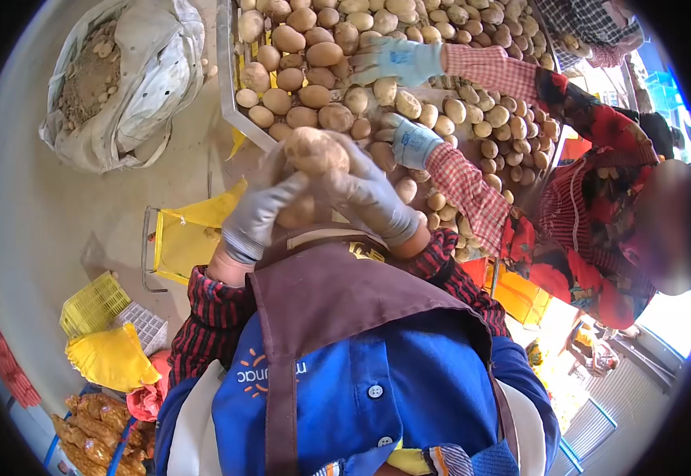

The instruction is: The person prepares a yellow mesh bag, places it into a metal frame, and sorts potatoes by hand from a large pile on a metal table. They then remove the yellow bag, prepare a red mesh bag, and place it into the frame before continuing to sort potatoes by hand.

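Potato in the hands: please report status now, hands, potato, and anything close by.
Left hand and right hand, both gloved, closed together on one large potato. Potato lifted near the sorting table. Co-worker's gloved hands close on the right, among the potatoes.

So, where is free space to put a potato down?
The bare grey floor between the white sack and the yellow bag frame is free. The sorting table is crowded with potatoes and a co-worker's gloved hands.
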`<act>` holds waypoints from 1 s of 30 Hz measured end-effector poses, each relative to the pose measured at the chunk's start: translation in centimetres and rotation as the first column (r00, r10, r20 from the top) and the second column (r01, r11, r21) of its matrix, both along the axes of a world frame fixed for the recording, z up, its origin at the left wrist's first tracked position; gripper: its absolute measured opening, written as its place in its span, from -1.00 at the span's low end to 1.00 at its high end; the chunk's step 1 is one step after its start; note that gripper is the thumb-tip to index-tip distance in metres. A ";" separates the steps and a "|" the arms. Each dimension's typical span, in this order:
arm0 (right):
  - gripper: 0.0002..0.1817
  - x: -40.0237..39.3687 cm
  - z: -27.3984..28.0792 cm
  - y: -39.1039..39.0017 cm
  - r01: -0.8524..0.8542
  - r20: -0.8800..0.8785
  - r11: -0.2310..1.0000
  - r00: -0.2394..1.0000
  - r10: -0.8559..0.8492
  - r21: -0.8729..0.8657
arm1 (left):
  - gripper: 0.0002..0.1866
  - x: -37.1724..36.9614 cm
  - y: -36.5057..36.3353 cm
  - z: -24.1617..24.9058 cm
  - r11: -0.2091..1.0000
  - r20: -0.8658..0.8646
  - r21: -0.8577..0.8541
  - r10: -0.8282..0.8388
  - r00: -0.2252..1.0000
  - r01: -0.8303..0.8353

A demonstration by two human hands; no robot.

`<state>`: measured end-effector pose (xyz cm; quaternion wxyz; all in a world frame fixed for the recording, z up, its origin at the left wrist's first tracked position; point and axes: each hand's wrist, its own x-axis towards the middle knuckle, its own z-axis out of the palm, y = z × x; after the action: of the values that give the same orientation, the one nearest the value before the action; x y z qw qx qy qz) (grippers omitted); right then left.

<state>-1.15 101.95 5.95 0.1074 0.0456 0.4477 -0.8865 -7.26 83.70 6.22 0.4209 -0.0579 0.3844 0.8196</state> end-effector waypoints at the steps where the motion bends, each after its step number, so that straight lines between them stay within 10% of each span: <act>1: -0.17 0.1 -0.2 0.1 0.004 -0.004 1.000 1.000 -0.004 0.002 | -0.42 -0.1 0.4 -0.2 0.996 -0.180 -0.091 -0.042 0.983 0.026; 11: -0.54 0.2 0.9 0.0 0.313 -0.105 0.760 0.945 -0.311 0.570 | -0.13 1.3 3.1 -0.8 0.944 -0.757 -0.329 -0.251 0.603 -0.019; 16: -0.55 0.8 0.7 -1.4 0.315 -0.215 0.617 0.948 -0.233 0.721 | -0.08 3.4 1.9 -0.9 0.956 -0.530 -0.292 -0.173 0.830 0.012; 23: -0.59 -0.4 -2.3 -4.3 0.023 -0.022 0.839 1.000 -0.013 0.543 | -0.14 6.3 -3.3 -3.6 0.919 -0.566 -0.327 -0.003 0.824 -0.221; 25: -0.64 -0.3 -2.5 -4.4 -0.019 -0.001 0.847 1.000 0.023 0.531 | -0.24 7.0 -7.0 -3.2 0.958 -0.225 -0.166 0.195 0.955 -0.235; 30: -0.69 1.7 -3.7 1.3 -0.024 0.106 0.869 0.994 -0.033 0.493 | -0.47 10.3 -17.5 -9.1 0.783 0.138 -0.199 0.618 0.774 -0.589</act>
<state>0.58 103.21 2.30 0.1149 0.1219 0.6525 -0.7390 3.05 66.22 -2.88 0.1654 -0.2886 0.3602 0.8715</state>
